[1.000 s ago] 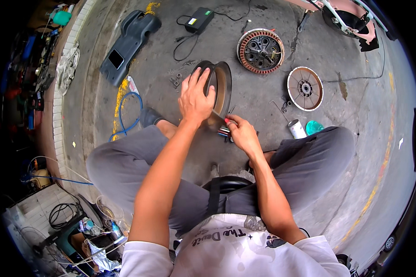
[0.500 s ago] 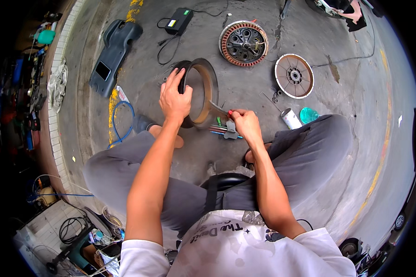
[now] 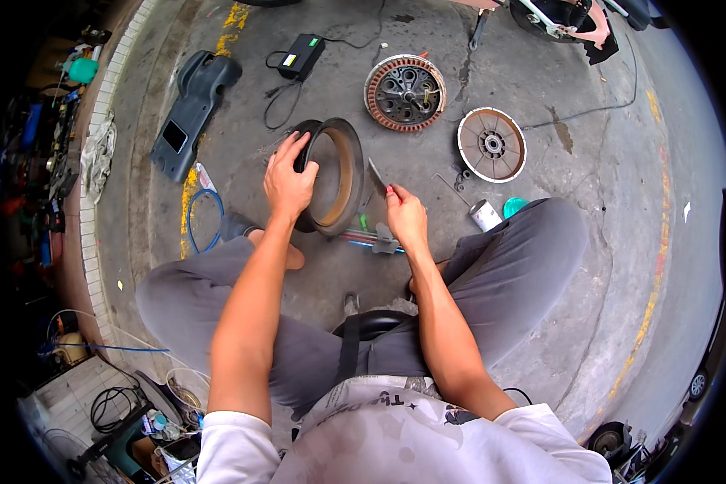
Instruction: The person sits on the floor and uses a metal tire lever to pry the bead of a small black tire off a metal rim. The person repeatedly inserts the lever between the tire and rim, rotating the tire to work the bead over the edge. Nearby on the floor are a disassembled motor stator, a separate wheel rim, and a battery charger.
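A black wheel rim (image 3: 353,149) with a tan inner face stands upright on the concrete. My left hand (image 3: 289,185) grips its left edge from above, fingers over the rim and thumb toward its opening. In my right hand (image 3: 407,216) is a knife-like scraper (image 3: 377,177) with a flat grey blade and a bit of red at the grip. Its blade points up and left, just right of the rim and apart from it. Below my right hand lies a grey holder (image 3: 385,239) with several thin coloured rods.
Beyond my hands lie a copper-wound motor stator (image 3: 404,93) and a round, ribbed metal cover (image 3: 492,145). A can (image 3: 485,215) and green lid (image 3: 513,207) sit by my right knee. At left are a dark plastic panel (image 3: 195,109), a charger box (image 3: 302,56) and a blue hose (image 3: 220,218).
The scraper's blade has come away from the rim's inner face and now stands clear to its right. My left hand keeps its hold. The whole view has shifted slightly.
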`<action>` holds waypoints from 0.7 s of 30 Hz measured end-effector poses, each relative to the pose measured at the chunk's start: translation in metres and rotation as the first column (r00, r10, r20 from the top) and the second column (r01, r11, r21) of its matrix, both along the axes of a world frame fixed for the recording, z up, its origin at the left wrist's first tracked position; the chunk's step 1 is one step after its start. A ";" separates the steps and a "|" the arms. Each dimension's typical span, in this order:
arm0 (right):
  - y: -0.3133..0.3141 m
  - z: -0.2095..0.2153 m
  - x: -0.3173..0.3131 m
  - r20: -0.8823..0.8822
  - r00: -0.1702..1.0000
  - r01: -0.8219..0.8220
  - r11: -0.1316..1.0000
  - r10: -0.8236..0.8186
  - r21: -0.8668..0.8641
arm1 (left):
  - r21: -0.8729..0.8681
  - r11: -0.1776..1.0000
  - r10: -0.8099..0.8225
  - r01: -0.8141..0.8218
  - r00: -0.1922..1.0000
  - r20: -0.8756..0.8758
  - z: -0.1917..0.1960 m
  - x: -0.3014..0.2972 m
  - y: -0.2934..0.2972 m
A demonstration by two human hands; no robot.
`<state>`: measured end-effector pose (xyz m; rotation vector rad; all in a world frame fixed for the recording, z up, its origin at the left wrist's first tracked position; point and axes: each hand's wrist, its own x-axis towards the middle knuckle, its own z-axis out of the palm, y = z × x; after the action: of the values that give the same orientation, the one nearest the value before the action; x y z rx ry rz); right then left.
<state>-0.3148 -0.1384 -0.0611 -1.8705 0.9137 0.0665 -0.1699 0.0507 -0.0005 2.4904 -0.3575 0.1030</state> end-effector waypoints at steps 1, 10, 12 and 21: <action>-0.002 0.002 0.000 0.005 1.000 0.001 0.999 -0.001 0.033 | 0.005 1.000 0.006 -0.006 1.000 0.004 -0.001 -0.002 0.000; -0.001 0.004 -0.003 -0.042 0.992 -0.121 0.991 0.119 -0.060 | -0.092 0.995 0.039 -0.039 0.999 0.001 -0.007 0.002 0.017; 0.004 0.001 0.001 0.066 0.998 -0.014 0.993 0.022 -0.113 | -0.091 0.994 0.066 -0.067 0.998 -0.009 -0.008 0.003 0.021; 0.040 0.069 -0.002 -0.010 0.972 -0.222 0.938 0.233 0.266 | -0.079 0.984 0.162 -0.159 0.986 0.032 -0.015 -0.007 0.021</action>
<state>-0.3173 -0.0987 0.0075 -1.7210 0.6747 0.3534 -0.1769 0.0721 -0.0153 2.4407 -0.1647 0.2256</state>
